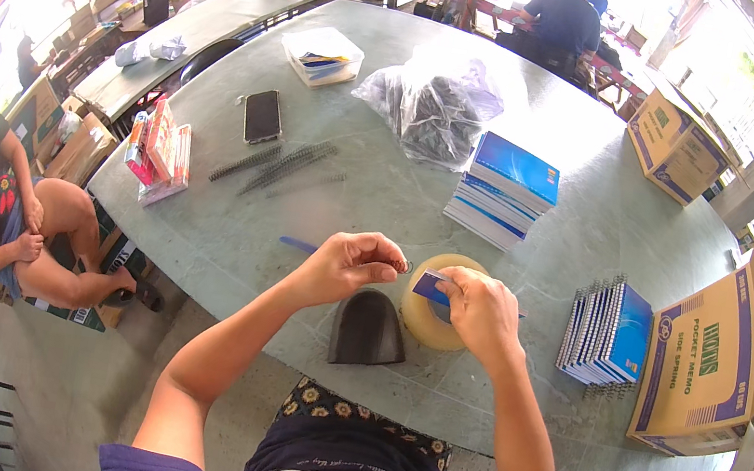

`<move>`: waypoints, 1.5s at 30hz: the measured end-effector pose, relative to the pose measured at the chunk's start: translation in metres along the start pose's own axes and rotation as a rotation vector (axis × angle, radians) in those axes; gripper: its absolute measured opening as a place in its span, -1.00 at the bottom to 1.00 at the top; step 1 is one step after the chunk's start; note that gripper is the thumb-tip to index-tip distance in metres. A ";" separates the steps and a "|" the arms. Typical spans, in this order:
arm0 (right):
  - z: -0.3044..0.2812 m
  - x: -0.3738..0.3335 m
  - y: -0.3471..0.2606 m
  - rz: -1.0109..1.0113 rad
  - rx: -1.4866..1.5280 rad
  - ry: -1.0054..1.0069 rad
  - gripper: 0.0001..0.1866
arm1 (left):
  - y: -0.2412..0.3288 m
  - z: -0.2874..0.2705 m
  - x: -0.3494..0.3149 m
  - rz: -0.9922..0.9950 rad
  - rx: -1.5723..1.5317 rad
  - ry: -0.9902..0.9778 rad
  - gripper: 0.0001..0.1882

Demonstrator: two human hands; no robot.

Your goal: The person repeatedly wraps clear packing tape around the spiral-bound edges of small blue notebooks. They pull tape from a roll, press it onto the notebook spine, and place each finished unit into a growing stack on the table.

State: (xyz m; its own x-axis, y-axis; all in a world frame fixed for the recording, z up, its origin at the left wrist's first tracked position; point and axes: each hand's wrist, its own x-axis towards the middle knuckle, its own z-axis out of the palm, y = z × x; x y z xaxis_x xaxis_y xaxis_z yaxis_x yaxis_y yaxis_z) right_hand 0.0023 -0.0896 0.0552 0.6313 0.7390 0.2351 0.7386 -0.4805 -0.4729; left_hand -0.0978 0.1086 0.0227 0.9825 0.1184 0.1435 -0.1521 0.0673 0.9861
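At 3 o'clock from the left hand [343,268], whose fingertips pinch together, on what I cannot tell, the right hand [485,308] grips a pad [429,287], probably to steady it, with coils [287,169] at 10 o'clock, seemingly for easy reach

Set at the person's head, the one wide fisheye view looks steeply down and forward from six o'clock, close above the bare left hand [348,265] and bare right hand [481,311], across the smooth grey tabletop [222,261] to a distant dark-shirted person [562,21] at one o'clock.
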 end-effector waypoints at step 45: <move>0.007 0.008 -0.005 -0.193 -0.069 0.014 -0.73 | 0.034 0.009 0.010 0.325 1.011 0.087 -0.72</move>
State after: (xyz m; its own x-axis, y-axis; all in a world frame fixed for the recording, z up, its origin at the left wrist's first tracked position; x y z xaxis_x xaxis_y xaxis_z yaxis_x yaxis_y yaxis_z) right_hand 0.0022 -0.0787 0.0537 0.4794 0.8143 0.3274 0.8603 -0.3622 -0.3588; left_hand -0.0918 0.1037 0.0583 0.8936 0.0558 0.4453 -0.2067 -0.8296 0.5188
